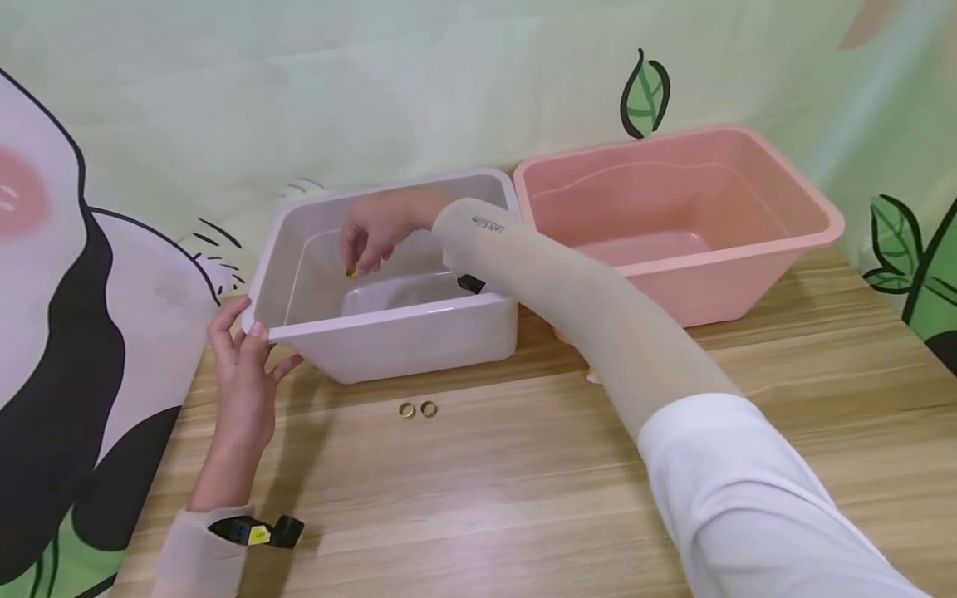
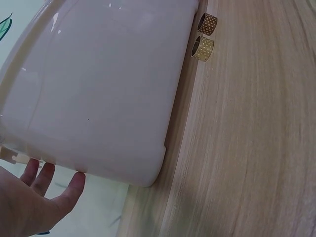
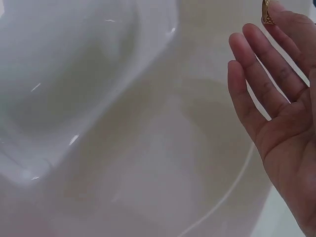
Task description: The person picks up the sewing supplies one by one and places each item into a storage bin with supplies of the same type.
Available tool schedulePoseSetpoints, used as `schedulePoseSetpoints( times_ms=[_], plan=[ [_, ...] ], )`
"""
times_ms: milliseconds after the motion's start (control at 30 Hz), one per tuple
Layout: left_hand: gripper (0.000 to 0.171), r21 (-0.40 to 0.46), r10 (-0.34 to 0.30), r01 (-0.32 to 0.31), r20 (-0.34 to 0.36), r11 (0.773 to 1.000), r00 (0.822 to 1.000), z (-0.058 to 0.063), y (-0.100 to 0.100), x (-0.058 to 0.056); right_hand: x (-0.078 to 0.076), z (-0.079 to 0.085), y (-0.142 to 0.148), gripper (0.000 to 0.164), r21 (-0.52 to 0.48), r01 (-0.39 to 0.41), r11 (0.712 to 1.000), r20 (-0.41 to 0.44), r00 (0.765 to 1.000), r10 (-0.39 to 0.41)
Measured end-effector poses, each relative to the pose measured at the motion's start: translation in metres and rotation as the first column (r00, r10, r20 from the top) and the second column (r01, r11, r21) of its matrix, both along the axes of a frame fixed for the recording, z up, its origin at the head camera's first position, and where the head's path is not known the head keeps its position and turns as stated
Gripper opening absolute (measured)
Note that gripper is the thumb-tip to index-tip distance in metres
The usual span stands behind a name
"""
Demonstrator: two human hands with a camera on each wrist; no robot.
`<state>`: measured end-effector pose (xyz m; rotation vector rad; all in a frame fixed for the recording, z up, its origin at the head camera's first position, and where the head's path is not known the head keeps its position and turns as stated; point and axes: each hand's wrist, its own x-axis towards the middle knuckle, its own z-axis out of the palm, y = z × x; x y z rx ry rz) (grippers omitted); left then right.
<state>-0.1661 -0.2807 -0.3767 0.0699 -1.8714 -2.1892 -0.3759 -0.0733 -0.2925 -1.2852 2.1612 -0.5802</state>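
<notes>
My right hand [image 1: 381, 232] is inside the white plastic bin [image 1: 419, 328], above its floor. Between thumb and forefinger it pinches a small gold-coloured bushing [image 3: 267, 12], mostly covered by the fingertips; the other fingers extend loosely in the right wrist view. At the bin's near left corner, my left hand [image 1: 242, 390] holds the rim, with several fingertips [image 2: 74, 187] against the outer wall. On the table in front of the bin, two more brass-coloured bushings, a left one [image 1: 407, 410] and a right one [image 1: 429, 409], stand side by side. Their walls look dimpled in the left wrist view.
A pink bin [image 1: 688, 282] stands right beside the white one. Both sit on a wood-grain table [image 1: 478, 498] against a printed cloth backdrop [image 1: 389, 91]. My right sleeve [image 1: 591, 291] crosses the white bin's near right corner and partly hides a small pale object [image 1: 593, 376].
</notes>
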Motion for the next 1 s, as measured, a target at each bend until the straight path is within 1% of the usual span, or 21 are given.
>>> schedulePoseSetpoints(
  times_ms=[200,333,567,800,1000],
  plan=[
    [0.042,-0.006,0.008,-0.008,0.015,1.000,1.000,-0.003,0.000,0.002,0.000,-0.021,0.000,0.018,0.077,-0.076,0.994,-0.018,0.997,0.078],
    [0.044,-0.011,-0.006,0.006,0.003,1.000,1.000,-0.004,0.001,0.001,-0.002,-0.030,0.003,0.017,0.121,-0.092,0.988,-0.029,0.995,0.097],
    [0.043,-0.020,-0.013,0.013,-0.002,1.000,1.000,-0.004,0.002,0.000,-0.001,-0.031,0.008,0.021,0.167,-0.099,0.981,-0.023,0.994,0.104],
    [0.043,-0.027,-0.021,0.021,-0.004,0.999,1.000,-0.003,0.002,-0.001,-0.001,-0.029,0.010,0.022,0.196,-0.077,0.978,0.009,0.997,0.077],
    [0.044,-0.032,-0.032,0.032,0.000,0.999,0.999,-0.004,0.002,-0.004,-0.002,-0.024,0.013,0.036,0.225,-0.064,0.972,-0.026,0.997,0.072]
  ],
)
